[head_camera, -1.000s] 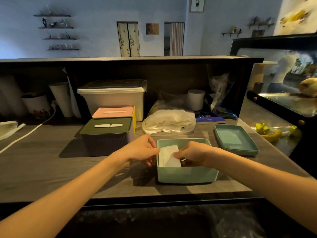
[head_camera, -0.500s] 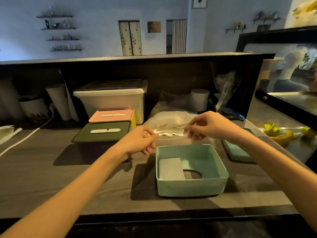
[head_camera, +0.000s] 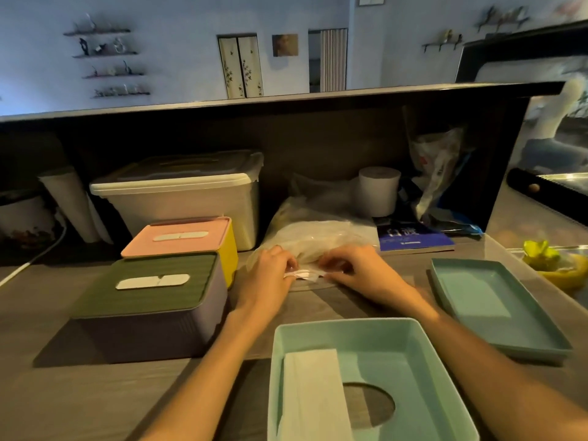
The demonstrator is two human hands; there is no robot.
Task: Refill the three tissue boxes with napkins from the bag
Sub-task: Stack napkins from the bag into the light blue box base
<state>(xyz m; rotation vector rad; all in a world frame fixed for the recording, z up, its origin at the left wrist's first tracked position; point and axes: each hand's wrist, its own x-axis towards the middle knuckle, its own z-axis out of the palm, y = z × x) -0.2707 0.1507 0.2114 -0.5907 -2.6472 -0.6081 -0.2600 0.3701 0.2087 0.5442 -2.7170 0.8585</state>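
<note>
Both hands, left hand (head_camera: 272, 272) and right hand (head_camera: 356, 268), pinch napkins (head_camera: 304, 275) at the bag (head_camera: 318, 237) mouth, probably to pull them out for the open teal box (head_camera: 410, 345); its lid (head_camera: 490, 300) lies aside on the tabletop (head_camera: 95, 393)

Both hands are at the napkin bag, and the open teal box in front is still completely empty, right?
Not quite. The head view shows both the left hand and right hand at the napkin bag, but the open teal box is not empty: a white napkin already lies along its left side.
</note>
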